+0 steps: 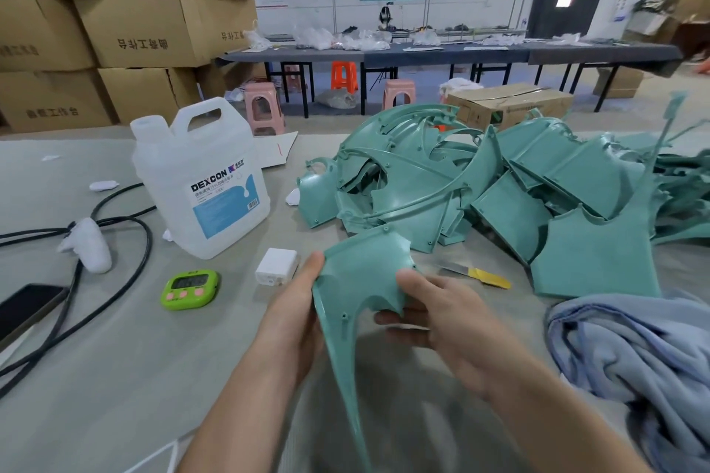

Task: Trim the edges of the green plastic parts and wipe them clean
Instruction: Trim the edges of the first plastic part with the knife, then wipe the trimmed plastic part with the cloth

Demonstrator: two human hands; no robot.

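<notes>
I hold one green plastic part upright over the table, its long curved tail pointing down toward me. My left hand grips its left edge with the thumb on the front. My right hand grips its right side, thumb on the face and fingers behind. A large pile of green parts lies beyond. A yellow-handled utility knife lies on the table right of my hands. A blue-grey cloth is bunched at the right.
A DEXCON liquid jug stands at left centre. Near it lie a white charger block, a green timer, black cables, a phone and white wads. Stacked cartons rise at back left.
</notes>
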